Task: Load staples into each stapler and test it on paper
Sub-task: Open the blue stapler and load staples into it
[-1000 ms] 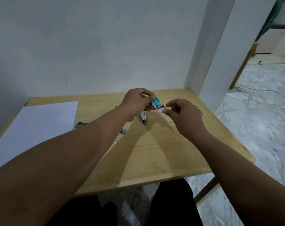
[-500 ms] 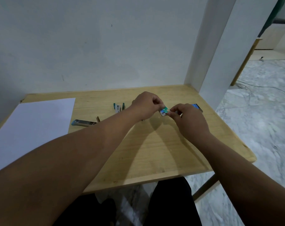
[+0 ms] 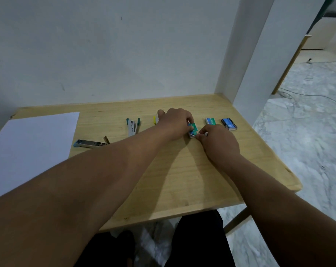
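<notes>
Green and small, the staple box [image 3: 193,130] lay on the wooden surface [image 3: 182,180] between the two hands. The left hand [image 3: 175,125] gripped it from the far-left side, fingers curled over its top edge. The right hand [image 3: 218,144] met it from the near-right side, fingertips pinching the end where a pale inner tray seemed to show; whether that tray was partly slid out could not be told.

Just right of the right hand, farther back, sat a light blue staple box [image 3: 210,121], and beyond it a dark blue staple box [image 3: 229,124], the two near each other but apart. Behind the left hand, a yellow item [image 3: 154,120] peeked out, mostly hidden. Left of the left forearm lay a teal stapler [image 3: 133,126], swung open, and nearer the person a second opened stapler [image 3: 89,143] with a blue-grey end. Well left of both hands, a white sheet of paper [image 3: 30,149] lay flat on the surface
</notes>
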